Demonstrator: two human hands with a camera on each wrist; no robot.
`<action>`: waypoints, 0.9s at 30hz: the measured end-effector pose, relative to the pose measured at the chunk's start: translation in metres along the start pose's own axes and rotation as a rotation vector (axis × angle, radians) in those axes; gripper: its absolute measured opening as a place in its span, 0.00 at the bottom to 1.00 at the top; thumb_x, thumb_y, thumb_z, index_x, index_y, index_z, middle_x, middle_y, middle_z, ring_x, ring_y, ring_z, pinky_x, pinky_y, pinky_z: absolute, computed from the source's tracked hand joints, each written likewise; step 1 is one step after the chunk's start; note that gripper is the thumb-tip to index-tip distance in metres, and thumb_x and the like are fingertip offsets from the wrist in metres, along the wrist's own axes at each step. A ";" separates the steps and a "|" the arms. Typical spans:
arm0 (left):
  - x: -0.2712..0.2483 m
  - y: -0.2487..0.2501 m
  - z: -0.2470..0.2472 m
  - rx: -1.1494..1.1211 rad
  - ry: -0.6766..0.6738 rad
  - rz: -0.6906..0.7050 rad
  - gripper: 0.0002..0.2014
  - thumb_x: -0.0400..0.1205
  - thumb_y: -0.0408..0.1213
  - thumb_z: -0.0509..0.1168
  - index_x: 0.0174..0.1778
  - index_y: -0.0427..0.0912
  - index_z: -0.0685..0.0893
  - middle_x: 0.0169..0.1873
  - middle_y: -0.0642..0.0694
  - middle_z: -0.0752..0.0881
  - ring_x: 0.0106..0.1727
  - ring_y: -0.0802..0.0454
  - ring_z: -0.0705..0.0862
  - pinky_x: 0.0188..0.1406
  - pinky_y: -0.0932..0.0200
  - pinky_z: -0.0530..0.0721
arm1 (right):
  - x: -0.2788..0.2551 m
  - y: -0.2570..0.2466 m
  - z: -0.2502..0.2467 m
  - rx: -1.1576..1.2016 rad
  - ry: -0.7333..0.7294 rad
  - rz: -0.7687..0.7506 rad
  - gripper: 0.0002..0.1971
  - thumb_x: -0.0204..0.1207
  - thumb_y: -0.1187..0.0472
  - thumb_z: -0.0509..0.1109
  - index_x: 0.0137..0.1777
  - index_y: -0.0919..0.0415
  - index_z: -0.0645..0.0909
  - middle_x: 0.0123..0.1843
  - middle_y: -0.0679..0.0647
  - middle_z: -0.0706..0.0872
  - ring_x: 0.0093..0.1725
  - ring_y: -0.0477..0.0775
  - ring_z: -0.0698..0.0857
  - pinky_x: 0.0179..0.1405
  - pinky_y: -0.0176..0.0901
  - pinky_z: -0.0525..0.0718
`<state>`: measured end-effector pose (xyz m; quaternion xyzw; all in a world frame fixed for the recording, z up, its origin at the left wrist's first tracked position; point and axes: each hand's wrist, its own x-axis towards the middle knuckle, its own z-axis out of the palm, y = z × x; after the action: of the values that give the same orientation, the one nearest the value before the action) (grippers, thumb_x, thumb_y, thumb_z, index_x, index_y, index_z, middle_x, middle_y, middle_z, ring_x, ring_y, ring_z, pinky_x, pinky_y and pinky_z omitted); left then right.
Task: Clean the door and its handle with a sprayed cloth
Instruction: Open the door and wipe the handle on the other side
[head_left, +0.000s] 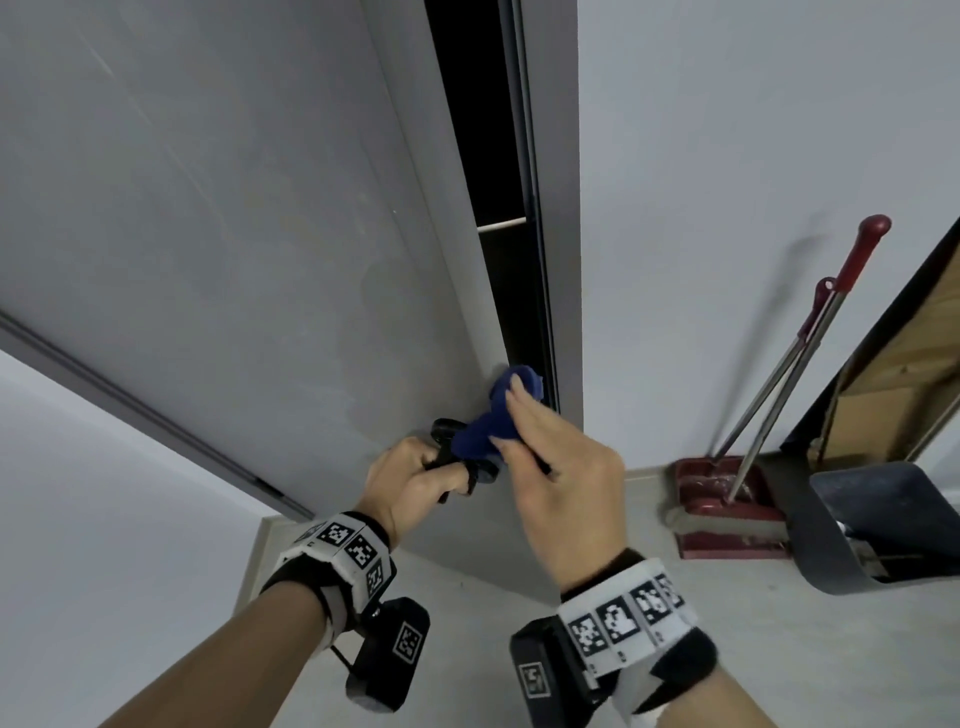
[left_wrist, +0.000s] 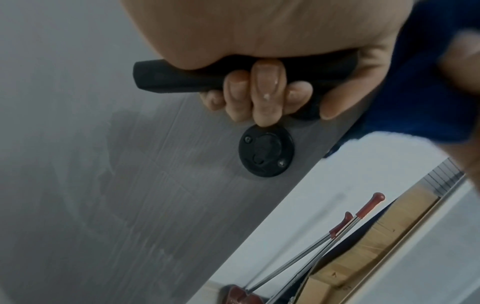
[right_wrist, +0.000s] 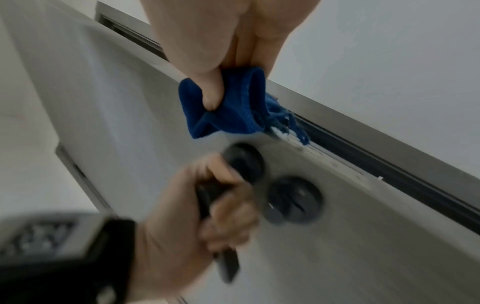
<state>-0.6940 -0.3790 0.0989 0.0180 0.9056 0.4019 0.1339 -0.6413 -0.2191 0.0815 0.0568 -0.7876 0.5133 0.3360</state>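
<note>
The grey door (head_left: 234, 234) stands ajar, with a dark gap along its right edge. My left hand (head_left: 410, 478) grips the black lever handle (left_wrist: 182, 77), fingers curled round it; a round black lock plate (left_wrist: 266, 151) sits just below. My right hand (head_left: 550, 457) pinches a bunched blue cloth (head_left: 498, 415) between thumb and fingers and holds it against the door's edge just above the handle. The right wrist view shows the blue cloth (right_wrist: 228, 109) with frayed threads at the door edge, above the left hand (right_wrist: 197, 222) on the blurred handle.
A red broom and dustpan with metal poles (head_left: 769, 415) lean on the white wall right of the door frame (head_left: 558, 208). A dark bin (head_left: 872, 525) and a wooden panel (head_left: 893, 384) stand further right. Pale floor (head_left: 727, 623) lies below.
</note>
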 end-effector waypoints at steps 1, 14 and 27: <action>0.002 0.000 0.001 -0.002 0.004 0.002 0.15 0.50 0.57 0.65 0.12 0.48 0.76 0.13 0.55 0.72 0.22 0.50 0.70 0.33 0.56 0.67 | -0.010 0.010 0.006 -0.012 -0.010 0.026 0.24 0.74 0.69 0.78 0.71 0.62 0.83 0.68 0.51 0.86 0.64 0.39 0.85 0.67 0.29 0.80; 0.008 -0.006 0.002 -0.006 -0.030 0.069 0.14 0.53 0.57 0.64 0.13 0.50 0.75 0.14 0.55 0.72 0.23 0.47 0.69 0.34 0.48 0.67 | -0.003 0.010 0.023 0.101 0.115 0.057 0.24 0.79 0.67 0.73 0.76 0.61 0.78 0.69 0.55 0.88 0.63 0.49 0.89 0.62 0.42 0.88; 0.020 -0.010 0.007 -0.063 0.033 0.105 0.17 0.56 0.56 0.66 0.12 0.48 0.73 0.15 0.52 0.71 0.24 0.47 0.69 0.34 0.48 0.67 | -0.044 0.084 0.034 0.002 -0.148 0.275 0.27 0.85 0.62 0.66 0.84 0.58 0.68 0.78 0.49 0.77 0.76 0.45 0.77 0.74 0.34 0.74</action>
<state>-0.7111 -0.3779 0.0825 0.0546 0.8924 0.4369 0.0984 -0.6598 -0.2205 -0.0174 -0.0136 -0.8100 0.5498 0.2037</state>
